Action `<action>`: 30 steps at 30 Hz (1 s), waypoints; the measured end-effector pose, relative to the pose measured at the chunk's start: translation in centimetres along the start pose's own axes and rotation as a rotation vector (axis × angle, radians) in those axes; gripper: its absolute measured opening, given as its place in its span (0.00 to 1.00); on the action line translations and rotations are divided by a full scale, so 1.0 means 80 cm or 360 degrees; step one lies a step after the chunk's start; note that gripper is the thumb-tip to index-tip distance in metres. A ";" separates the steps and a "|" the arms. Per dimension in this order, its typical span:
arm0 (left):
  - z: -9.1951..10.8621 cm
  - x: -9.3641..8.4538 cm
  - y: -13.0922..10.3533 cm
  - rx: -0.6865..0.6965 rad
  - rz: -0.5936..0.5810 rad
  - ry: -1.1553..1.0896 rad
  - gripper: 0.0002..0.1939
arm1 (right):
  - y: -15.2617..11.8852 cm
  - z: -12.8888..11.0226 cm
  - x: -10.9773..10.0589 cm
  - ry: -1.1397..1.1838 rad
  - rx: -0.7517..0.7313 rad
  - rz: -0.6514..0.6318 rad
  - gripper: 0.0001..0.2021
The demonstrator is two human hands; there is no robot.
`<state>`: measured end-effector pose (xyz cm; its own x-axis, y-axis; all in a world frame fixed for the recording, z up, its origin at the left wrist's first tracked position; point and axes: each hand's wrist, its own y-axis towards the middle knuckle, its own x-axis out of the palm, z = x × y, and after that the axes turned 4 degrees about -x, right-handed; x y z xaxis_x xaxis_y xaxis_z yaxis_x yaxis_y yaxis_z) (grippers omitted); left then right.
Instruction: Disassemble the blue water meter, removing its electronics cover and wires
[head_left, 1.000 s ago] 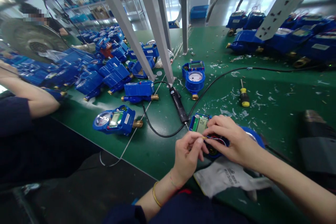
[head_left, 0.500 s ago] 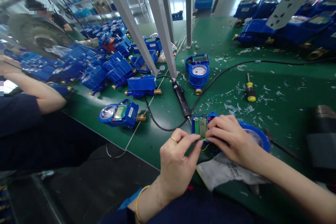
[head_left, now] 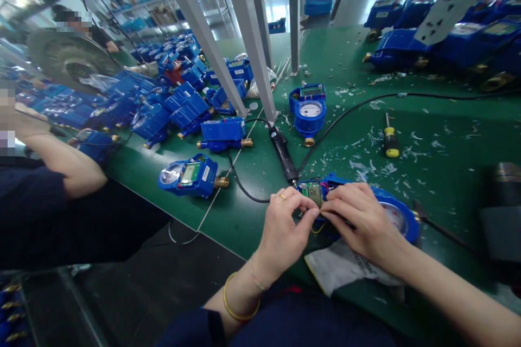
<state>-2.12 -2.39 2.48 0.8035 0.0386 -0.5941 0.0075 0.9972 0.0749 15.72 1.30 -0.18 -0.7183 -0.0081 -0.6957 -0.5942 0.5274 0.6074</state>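
A blue water meter [head_left: 394,214] lies on the bench in front of me, its housing uncovered over a green circuit board and a small display [head_left: 314,193]. My left hand [head_left: 285,230] pinches thumb and forefinger together at the board's near edge. Fingertips of my right hand [head_left: 360,217] meet it there, closed on the same thin yellow wire [head_left: 318,229]; its end is hidden between the fingers. The right hand also rests over the meter's middle. A grey-white cloth glove [head_left: 340,265] lies under the right wrist.
A black electric screwdriver [head_left: 283,156] lies beyond the meter, its cable looping over the green bench [head_left: 350,135]. A yellow-black screwdriver [head_left: 391,141] is at right. Other blue meters [head_left: 189,175] lie left. Metal posts [head_left: 254,38] stand ahead; a co-worker's arm [head_left: 65,157] is at left.
My left hand has shifted slightly right and up, its fingertips now closer against the right hand's. The right hand stays nearly in place over the meter.
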 end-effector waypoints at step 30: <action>-0.002 -0.041 0.037 0.0127 -0.0571 0.0142 0.05 | -0.006 -0.015 0.021 -0.0028 0.0110 0.0131 0.04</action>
<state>-4.80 0.41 4.52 0.6864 -0.3033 -0.6610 0.3284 0.9402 -0.0904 14.38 0.02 -1.20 -0.7567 0.0522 -0.6517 -0.5067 0.5831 0.6350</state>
